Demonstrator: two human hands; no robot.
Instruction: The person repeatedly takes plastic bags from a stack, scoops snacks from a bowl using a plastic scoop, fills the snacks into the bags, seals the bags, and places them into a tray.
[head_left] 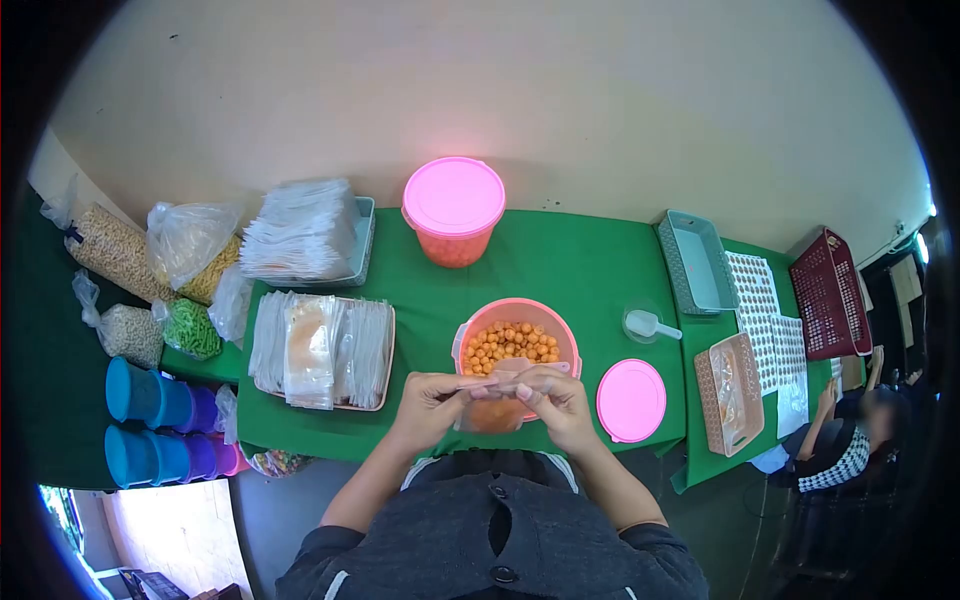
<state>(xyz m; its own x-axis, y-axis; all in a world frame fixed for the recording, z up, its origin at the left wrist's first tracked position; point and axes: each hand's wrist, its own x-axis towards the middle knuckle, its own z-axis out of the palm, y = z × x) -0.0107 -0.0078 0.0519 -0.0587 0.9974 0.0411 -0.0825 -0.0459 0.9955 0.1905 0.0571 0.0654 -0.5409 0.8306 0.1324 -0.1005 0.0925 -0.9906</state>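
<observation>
A pink bucket (515, 315) of round orange-brown snacks (508, 342) stands in front of me. At its near rim, my left hand (437, 402) and my right hand (553, 402) pinch the top edge of a small clear plastic bag (490, 414) between them. The bag hangs below my fingers, and something orange shows through it. Part of the bucket's near side is hidden by the hands and bag. To the right lie a round pink lid (631, 400) and a clear cup with a white scoop (643, 323).
Flat plastic bags fill a tray (390, 350) and a basket (367, 240) at left. A lidded pink bucket (453, 215) stands behind. Baskets (695, 262) and sticker sheets (755, 300) are at right, near another person (845, 440). Snack sacks (120, 250) and blue tubs (130, 390) stand far left.
</observation>
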